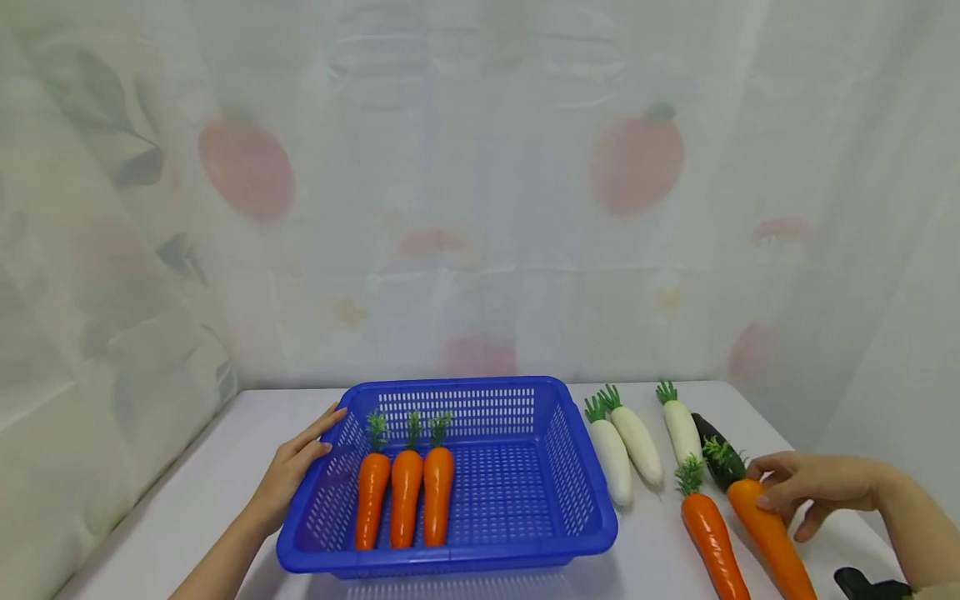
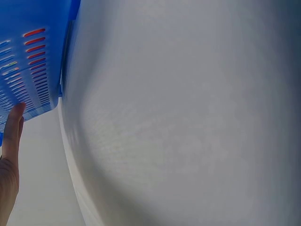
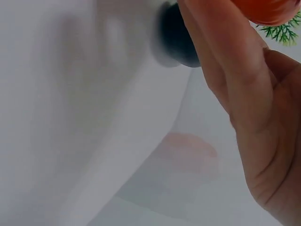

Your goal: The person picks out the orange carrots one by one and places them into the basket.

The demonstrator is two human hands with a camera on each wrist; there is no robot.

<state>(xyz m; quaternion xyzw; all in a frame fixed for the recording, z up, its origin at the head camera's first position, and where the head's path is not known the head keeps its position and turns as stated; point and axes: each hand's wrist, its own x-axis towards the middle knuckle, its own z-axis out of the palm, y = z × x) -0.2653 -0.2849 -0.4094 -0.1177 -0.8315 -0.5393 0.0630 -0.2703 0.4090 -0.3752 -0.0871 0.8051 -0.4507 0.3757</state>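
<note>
A blue plastic basket holds three orange toy carrots with green leafy tops, side by side in its left half. On its left side my left hand rests with fingers extended and fingertips at the rim. The left wrist view shows a finger against the basket's slotted outer wall. At the far right my right hand pinches an orange carrot near its leafy end, thumb on top. Another carrot lies just left of it. Behind the pinched carrot lies a dark elongated vegetable.
Two white radishes with green tops lie right of the basket. A third white radish lies farther right, beside the dark vegetable. A black object shows at the bottom right. A patterned curtain hangs behind the white table.
</note>
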